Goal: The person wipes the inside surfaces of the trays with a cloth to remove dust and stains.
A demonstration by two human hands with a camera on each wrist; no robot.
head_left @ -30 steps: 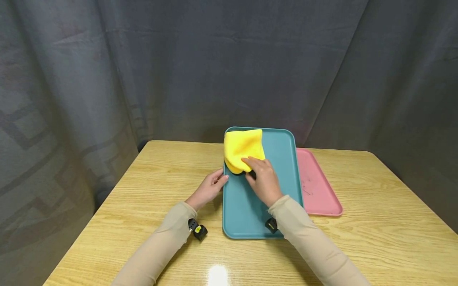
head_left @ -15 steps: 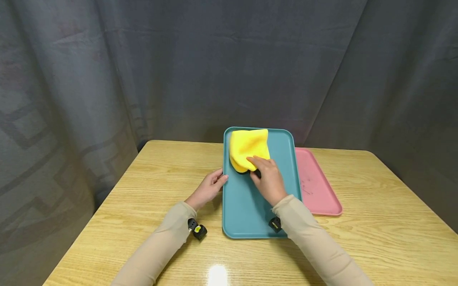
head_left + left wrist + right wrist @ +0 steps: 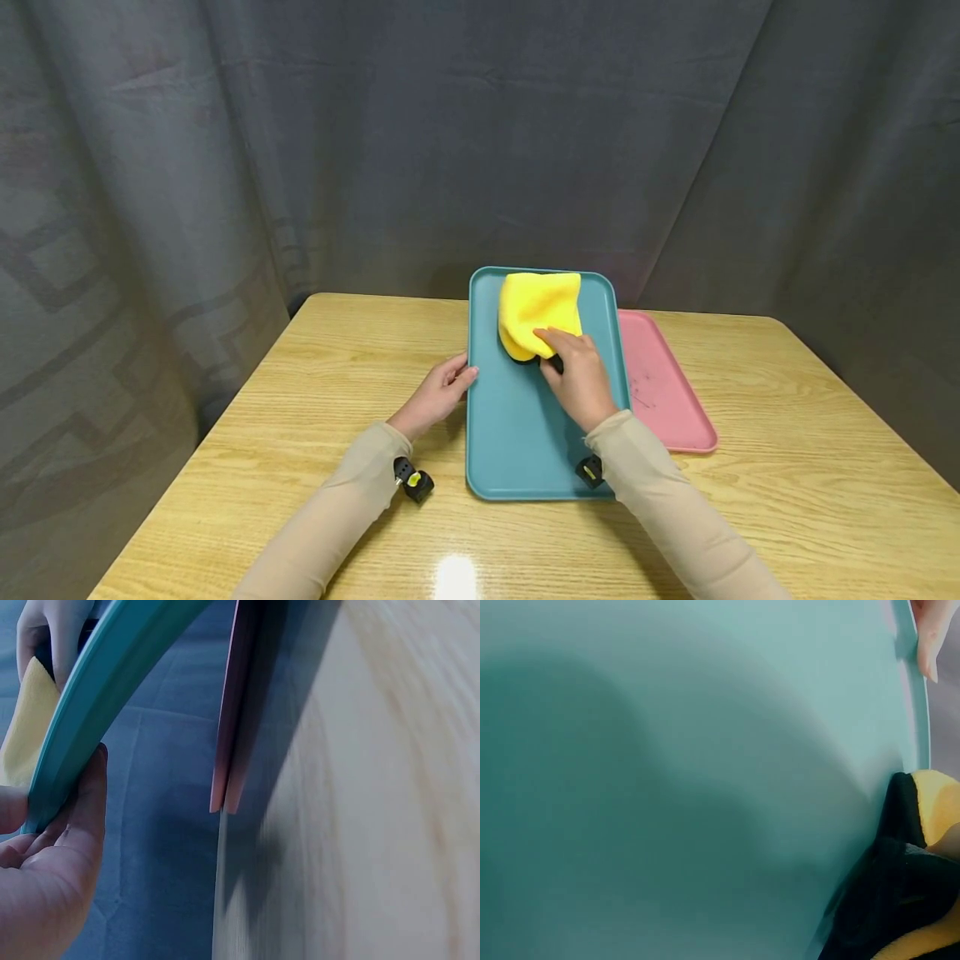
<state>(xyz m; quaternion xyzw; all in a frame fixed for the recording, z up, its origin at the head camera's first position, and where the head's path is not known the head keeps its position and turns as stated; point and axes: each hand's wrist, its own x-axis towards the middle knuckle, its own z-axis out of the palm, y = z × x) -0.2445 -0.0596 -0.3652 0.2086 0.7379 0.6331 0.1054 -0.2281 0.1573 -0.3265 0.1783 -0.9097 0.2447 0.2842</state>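
My left hand [image 3: 437, 393] grips the left rim of a teal rectangular tray [image 3: 510, 450], thumb on top and fingers underneath. The left wrist view has the tray's edge [image 3: 94, 705] raised above the table. Over the tray's upper part, my right hand [image 3: 576, 379] pinches a yellow cloth [image 3: 536, 304] by its lower right side, fingers on top and thumb below. Black material shows along the cloth's underside; in the right wrist view the black part [image 3: 885, 892] lies against the tray surface. Most of my right hand is outside that view.
A pink tray [image 3: 667, 392] with dark marks on it lies on the wooden table [image 3: 795, 417], partly covered by the teal tray. A grey curtain [image 3: 480, 150] hangs right behind the table's far edge.
My right hand has slid the yellow cloth rightward across the teal tray, from its left rim toward the middle. My left hand has stayed in place on the rim.
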